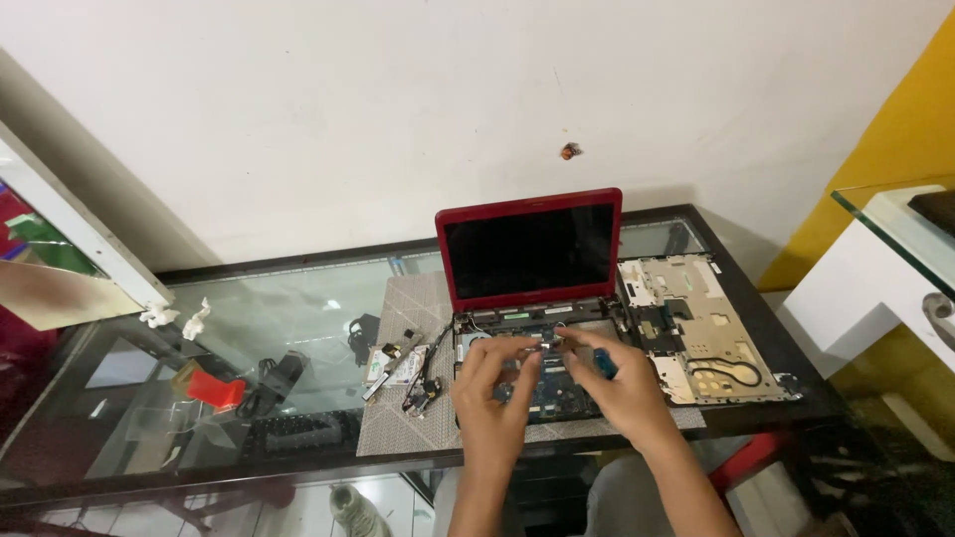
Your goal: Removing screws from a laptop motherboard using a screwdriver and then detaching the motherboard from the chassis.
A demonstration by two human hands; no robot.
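Note:
A red laptop stands open on a glass table, its screen dark and its base stripped to bare boards and cables. My left hand hovers over the left of the opened base, fingertips pinching at a small part near the middle. Over the right side, my right hand has its fingertips meeting the left hand's at that same spot. A blue object, possibly a tool handle, shows under the right palm. What the fingers pinch is too small to tell.
The removed cover panel lies right of the laptop, inner side up. Left of the laptop, loose small parts and cables rest on a grey mat. A red piece and white crumpled bits lie farther left. A glass shelf juts in at right.

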